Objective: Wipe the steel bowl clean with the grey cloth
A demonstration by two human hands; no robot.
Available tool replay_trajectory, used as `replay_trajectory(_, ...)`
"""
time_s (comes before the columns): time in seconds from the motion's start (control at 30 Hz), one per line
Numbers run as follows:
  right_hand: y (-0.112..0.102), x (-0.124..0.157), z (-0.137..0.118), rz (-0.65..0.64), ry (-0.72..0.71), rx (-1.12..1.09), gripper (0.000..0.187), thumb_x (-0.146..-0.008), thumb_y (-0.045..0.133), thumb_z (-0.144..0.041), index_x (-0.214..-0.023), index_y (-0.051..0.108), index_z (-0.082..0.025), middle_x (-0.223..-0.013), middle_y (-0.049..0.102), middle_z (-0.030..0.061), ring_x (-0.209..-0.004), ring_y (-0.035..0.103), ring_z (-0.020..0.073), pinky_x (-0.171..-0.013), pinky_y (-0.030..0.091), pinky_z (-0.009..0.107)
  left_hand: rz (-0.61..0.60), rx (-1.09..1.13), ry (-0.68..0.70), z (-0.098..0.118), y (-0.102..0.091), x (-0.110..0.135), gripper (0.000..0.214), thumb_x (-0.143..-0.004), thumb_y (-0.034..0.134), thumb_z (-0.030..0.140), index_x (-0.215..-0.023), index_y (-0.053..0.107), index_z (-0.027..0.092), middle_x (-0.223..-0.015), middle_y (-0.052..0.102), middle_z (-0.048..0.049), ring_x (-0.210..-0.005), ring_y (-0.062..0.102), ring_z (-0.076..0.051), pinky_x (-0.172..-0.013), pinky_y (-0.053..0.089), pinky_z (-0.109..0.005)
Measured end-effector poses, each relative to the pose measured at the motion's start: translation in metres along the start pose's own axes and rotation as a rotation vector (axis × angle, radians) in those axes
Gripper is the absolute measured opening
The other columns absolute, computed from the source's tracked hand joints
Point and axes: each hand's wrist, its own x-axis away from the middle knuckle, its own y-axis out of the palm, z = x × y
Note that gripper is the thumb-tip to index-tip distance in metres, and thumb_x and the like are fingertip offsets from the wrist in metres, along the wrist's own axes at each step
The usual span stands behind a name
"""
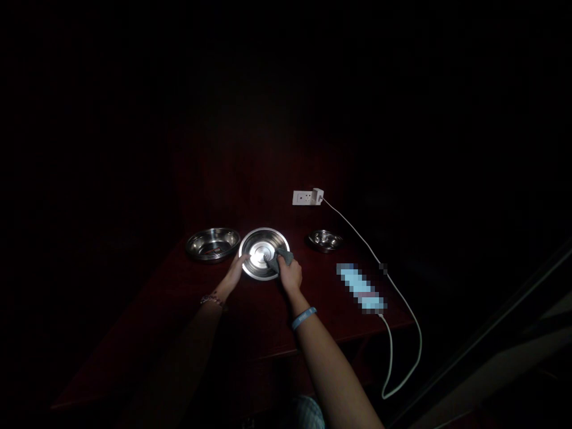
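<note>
A shiny round metal bowl (258,239) is tipped toward me above the dark red table (250,325). My left hand (233,274) grips its left rim, thumb over the edge, the other fingers hidden behind. In my right hand (290,273) is a bunched grey-green cloth (282,260), pressed to the bowl's right inner side. To the left sits a wider metal bowl (213,244), perhaps several nested together, with a small dark label inside. A smaller metal bowl (325,240) rests to the right.
A white wall socket (302,198) holds a charger (317,195) behind the table. Its white cable (417,339) loops past the table's right edge to a lit, pixelated device (361,288) lying on the right side. The surroundings are very dark.
</note>
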Motion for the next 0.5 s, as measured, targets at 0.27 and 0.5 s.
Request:
replay_trajectory(0.27, 0.002, -0.005, 0.002, -0.022, 0.027, -0.001, 0.044, -0.099, 0.05, -0.049, -0.102, 0.08, -0.017, -0.107, 0.079, 0.0153, -0.104, 0.076, 0.028, -0.087, 0.056, 0.032, 0.01, 0.036, -0.035, 0.02, 0.019, 0.019, 0.052, -0.09, 0.058, 0.044, -0.136, 0.061, 0.019, -0.137, 0.069, -0.0127, -0.139, 0.057, -0.032, -0.122, 0.039, -0.047)
replay_trajectory(0.5, -0.001, -0.002, 0.0, -0.005, 0.025, -0.018, 0.043, -0.101, 0.048, -0.046, -0.106, 0.08, -0.018, -0.109, 0.08, 0.0144, -0.107, 0.076, 0.0269, -0.086, 0.056, 0.029, -0.02, -0.015, 0.063, 0.026, 0.026, 0.026, 0.063, -0.084, 0.068, 0.03, -0.143, 0.045, 0.023, -0.147, 0.058, -0.0115, -0.146, 0.048, -0.031, -0.126, 0.03, -0.046)
